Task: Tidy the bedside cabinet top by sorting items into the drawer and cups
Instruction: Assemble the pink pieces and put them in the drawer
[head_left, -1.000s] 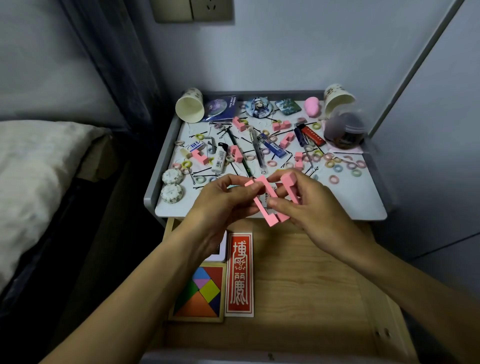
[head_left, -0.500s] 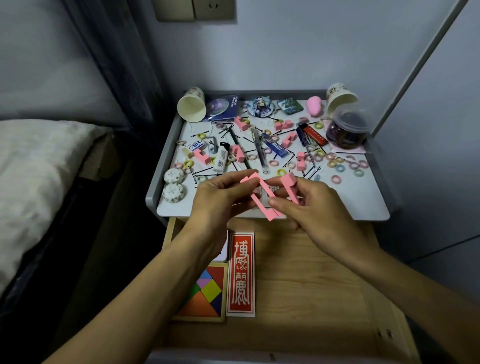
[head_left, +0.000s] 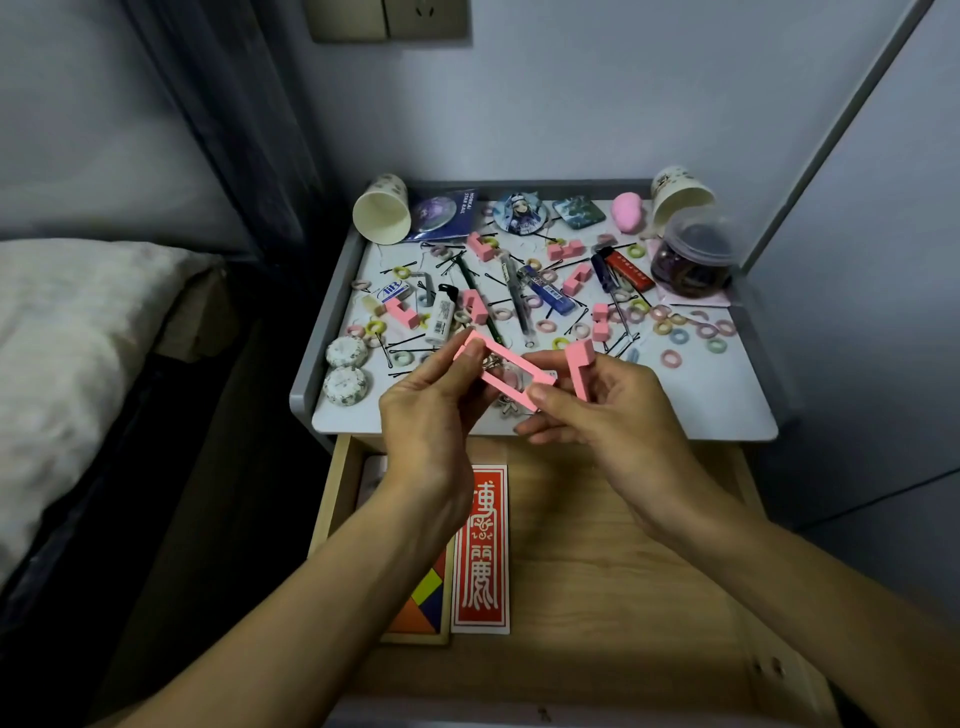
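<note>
Where the pale bedding (head_left: 78, 338) ends at far left, the grey cabinet top (head_left: 701, 400) begins, with a paper cup (head_left: 382, 215) lying tipped at its back left corner. From a forearm angled up from the bottom left, the left hand (head_left: 431, 410) shows its back to the camera, thumb and curled fingers pinching the upper-left end of a pink rectangular frame (head_left: 506, 355). The frame is held in the air over the top's front edge, beyond the open drawer (head_left: 597, 545). From the bottom right, the right hand (head_left: 602, 415) pinches the frame's lower-right end between thumb and forefinger, its other fingers curled round a pink L-shaped block (head_left: 581, 364). A second cup (head_left: 678, 195) lies tipped at the back right.
</note>
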